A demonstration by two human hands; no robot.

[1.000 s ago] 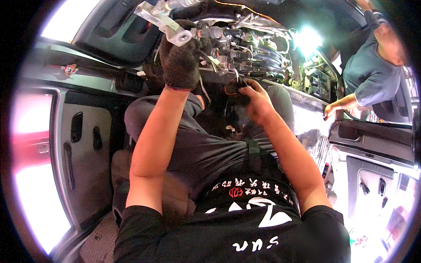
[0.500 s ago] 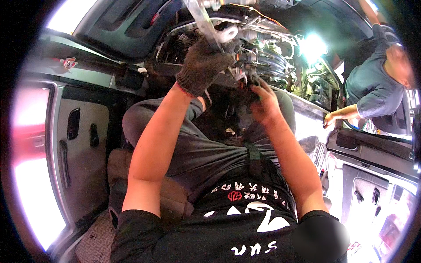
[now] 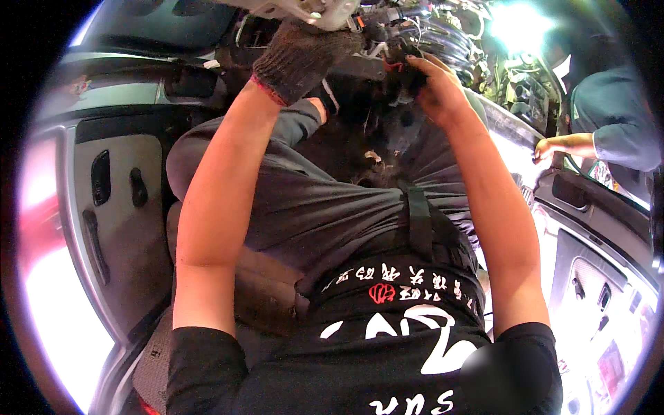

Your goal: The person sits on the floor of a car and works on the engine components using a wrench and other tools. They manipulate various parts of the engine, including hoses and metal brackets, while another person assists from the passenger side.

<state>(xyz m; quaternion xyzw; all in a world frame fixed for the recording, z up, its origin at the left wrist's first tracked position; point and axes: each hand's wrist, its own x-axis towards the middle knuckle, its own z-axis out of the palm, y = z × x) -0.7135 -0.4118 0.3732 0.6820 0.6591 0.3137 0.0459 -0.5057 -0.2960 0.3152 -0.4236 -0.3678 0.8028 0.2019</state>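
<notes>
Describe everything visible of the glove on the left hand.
The glove is dark brownish-grey, coarsely knitted and fabric-like, with a reddish edge at its cuff. Worn on the person's left hand, it ends at the wrist, where the bare forearm begins. It points up and rightward, left of centre in the picture's upper part. Its top lies against or just beneath a pale metal part; which one, and how the fingers bend, I cannot tell.

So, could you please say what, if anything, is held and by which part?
That cannot be told: the gloved left hand is at the metal bracket, any grip unclear; what the right hand touches is indistinct.
</notes>
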